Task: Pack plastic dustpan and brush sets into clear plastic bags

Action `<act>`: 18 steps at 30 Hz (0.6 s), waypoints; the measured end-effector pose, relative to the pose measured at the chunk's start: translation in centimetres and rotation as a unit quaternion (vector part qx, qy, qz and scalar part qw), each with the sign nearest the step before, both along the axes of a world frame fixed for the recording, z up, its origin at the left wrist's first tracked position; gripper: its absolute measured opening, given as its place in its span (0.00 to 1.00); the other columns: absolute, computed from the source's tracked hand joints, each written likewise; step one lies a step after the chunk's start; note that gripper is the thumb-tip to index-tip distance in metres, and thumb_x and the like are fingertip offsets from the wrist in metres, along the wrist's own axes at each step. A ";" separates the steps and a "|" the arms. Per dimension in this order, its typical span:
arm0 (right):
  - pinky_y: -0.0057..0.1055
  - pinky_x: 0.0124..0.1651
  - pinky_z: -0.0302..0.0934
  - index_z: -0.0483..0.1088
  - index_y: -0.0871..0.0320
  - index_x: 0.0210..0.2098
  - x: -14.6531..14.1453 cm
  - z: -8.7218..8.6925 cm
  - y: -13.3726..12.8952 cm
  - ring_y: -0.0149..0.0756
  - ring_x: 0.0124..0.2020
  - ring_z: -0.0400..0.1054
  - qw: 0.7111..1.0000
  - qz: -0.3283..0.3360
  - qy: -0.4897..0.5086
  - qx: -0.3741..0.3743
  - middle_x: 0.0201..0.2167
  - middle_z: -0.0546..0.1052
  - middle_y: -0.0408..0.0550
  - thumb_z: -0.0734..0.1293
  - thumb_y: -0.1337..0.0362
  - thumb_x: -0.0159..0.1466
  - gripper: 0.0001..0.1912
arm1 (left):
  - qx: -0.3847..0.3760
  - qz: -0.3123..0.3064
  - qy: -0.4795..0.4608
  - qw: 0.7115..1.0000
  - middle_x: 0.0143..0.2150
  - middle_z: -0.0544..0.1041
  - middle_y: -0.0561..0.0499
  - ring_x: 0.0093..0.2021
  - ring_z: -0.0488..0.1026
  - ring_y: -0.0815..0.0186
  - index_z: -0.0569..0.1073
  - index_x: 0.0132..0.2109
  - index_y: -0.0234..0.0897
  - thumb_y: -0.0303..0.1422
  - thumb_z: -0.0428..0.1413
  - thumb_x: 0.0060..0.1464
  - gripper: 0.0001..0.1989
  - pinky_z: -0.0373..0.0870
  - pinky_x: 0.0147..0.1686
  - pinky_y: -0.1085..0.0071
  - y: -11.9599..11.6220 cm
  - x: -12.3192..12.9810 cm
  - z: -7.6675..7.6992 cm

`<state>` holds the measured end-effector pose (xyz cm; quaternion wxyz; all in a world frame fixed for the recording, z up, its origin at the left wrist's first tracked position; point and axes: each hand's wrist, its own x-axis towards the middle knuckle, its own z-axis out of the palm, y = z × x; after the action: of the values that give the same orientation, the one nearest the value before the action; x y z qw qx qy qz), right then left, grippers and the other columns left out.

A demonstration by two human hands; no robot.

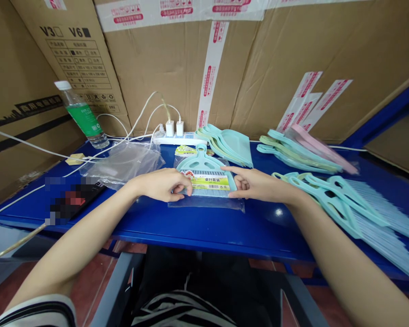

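A light-blue dustpan and brush set [201,161] lies flat in a clear plastic bag, its handle pointing away from me. Across its front is a yellow-green printed label card [209,180]. My left hand [167,184] grips the left edge of the set with curled fingers, covering part of the card's left end. On the opposite side, my right hand [254,185] holds the right edge, index finger at the upper corner, thumb at the lower one, other fingers folded in. Behind the set lie more label cards [186,151], partly hidden.
Stacked dustpans [233,143] and further pans [303,152] lie at the back. Several brushes [341,204] spread to the right. Clear bags [126,161], a bottle [83,116], a dark, partly blurred object [88,195], cables and a power strip [180,140] are left and behind.
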<state>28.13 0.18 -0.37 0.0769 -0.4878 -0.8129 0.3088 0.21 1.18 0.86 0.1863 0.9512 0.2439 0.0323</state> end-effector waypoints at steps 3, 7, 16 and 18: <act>0.32 0.31 0.58 0.53 0.62 0.69 0.1 0.1 -0.1 0.35 0.24 0.63 1.000 0.004 0.004 0.001 0.22 0.68 0.38 0.68 0.53 0.57 0.44 | 0.002 -0.006 0.003 1.000 0.23 0.69 0.57 0.22 0.63 0.73 0.75 0.35 0.36 0.25 0.53 0.51 0.07 0.58 0.26 0.75 0.0 -0.1 0.0; 0.33 0.32 0.58 0.54 0.61 0.68 0.1 0.1 -0.1 0.35 0.25 0.63 1.000 0.009 0.006 0.006 0.22 0.68 0.39 0.68 0.52 0.57 0.44 | 0.008 -0.017 0.003 1.000 0.23 0.69 0.57 0.23 0.63 0.73 0.74 0.32 0.36 0.25 0.52 0.52 0.06 0.58 0.27 0.74 0.1 -0.1 0.0; 0.32 0.30 0.55 0.56 0.61 0.67 0.1 0.0 -0.1 0.34 0.24 0.61 1.000 0.012 0.011 0.012 0.22 0.67 0.38 0.68 0.54 0.57 0.42 | 0.035 0.006 -0.005 0.999 0.26 0.69 0.57 0.24 0.65 0.71 0.72 0.40 0.36 0.25 0.55 0.49 0.09 0.59 0.27 0.73 0.0 0.0 0.1; 0.32 0.29 0.55 0.56 0.60 0.67 0.1 0.0 -0.1 0.34 0.23 0.60 1.000 0.016 0.015 0.016 0.21 0.66 0.37 0.68 0.55 0.57 0.41 | 0.045 -0.001 -0.007 0.999 0.30 0.71 0.54 0.26 0.67 0.71 0.72 0.39 0.36 0.24 0.53 0.48 0.09 0.61 0.29 0.73 -0.1 0.0 0.1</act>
<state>28.25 0.09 -0.34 0.0918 -0.4691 -0.8240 0.3043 0.24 1.12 0.95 0.1448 0.9585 0.2405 0.0495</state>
